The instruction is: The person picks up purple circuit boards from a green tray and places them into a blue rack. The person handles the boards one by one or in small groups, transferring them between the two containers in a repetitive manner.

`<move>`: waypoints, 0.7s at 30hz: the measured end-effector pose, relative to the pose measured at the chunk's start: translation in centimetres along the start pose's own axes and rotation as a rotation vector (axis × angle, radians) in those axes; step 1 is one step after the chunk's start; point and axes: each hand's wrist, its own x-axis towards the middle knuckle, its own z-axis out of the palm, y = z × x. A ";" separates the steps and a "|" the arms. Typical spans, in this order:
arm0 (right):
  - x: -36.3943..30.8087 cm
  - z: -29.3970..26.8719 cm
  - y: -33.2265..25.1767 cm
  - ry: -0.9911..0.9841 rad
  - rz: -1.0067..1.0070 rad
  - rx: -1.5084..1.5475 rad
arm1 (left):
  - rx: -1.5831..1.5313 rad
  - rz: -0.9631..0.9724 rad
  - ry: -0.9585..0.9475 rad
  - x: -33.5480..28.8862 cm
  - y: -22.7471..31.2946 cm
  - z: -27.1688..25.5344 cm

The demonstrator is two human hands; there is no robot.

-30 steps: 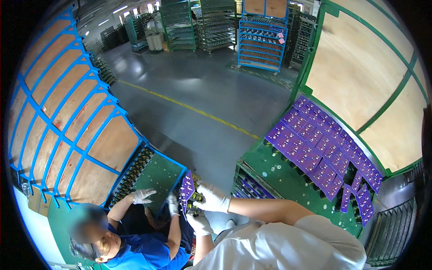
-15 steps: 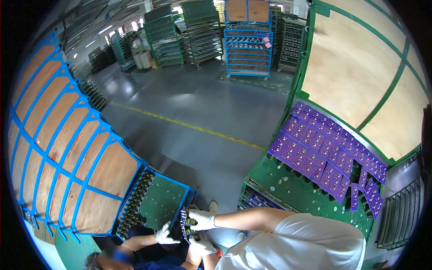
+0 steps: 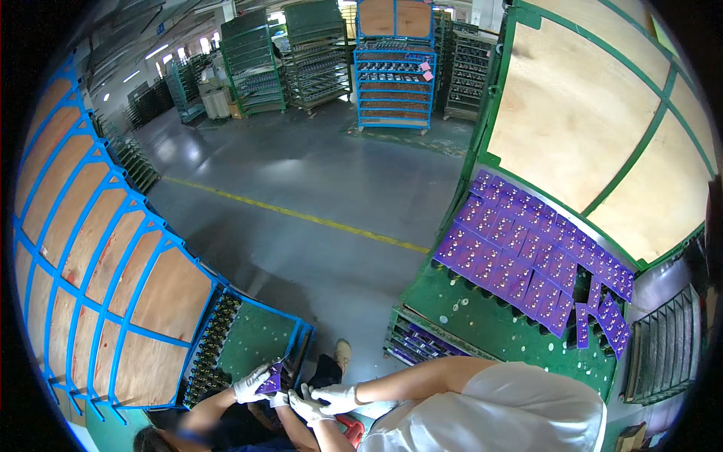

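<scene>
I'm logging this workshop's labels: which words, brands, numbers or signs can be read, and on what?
None can be read.
Pink tags on the blue rack: too small.
Purple boards: any print is too small to read.
Blue patch high at the back left: too blurred to tell.

The right hand (image 3: 339, 397) and left hand (image 3: 309, 408) sit close together, fingers (image 3: 319, 393) loosely extended.

White-gloved hands (image 3: 337, 397), purple card (image 3: 269, 381), pale-dotted purple panels (image 3: 486, 264), green shelf (image 3: 482, 324), yellow-striped grey floor (image 3: 339, 279)
</scene>
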 end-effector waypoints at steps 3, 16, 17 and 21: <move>-3.9 -2.4 -0.1 -0.136 0.039 0.126 | 0.078 -0.112 -0.063 -2.1 -0.9 2.0; -30.9 -9.3 -2.9 1.236 0.281 0.203 | 0.097 -0.203 -1.005 -14.7 -6.6 14.5; -32.6 -8.9 -3.4 1.320 0.249 0.133 | 0.227 -0.213 -1.086 -17.6 -5.6 15.9; -39.1 -5.8 -3.0 1.453 0.381 -0.067 | 0.518 -0.168 -1.510 -24.8 -5.3 18.2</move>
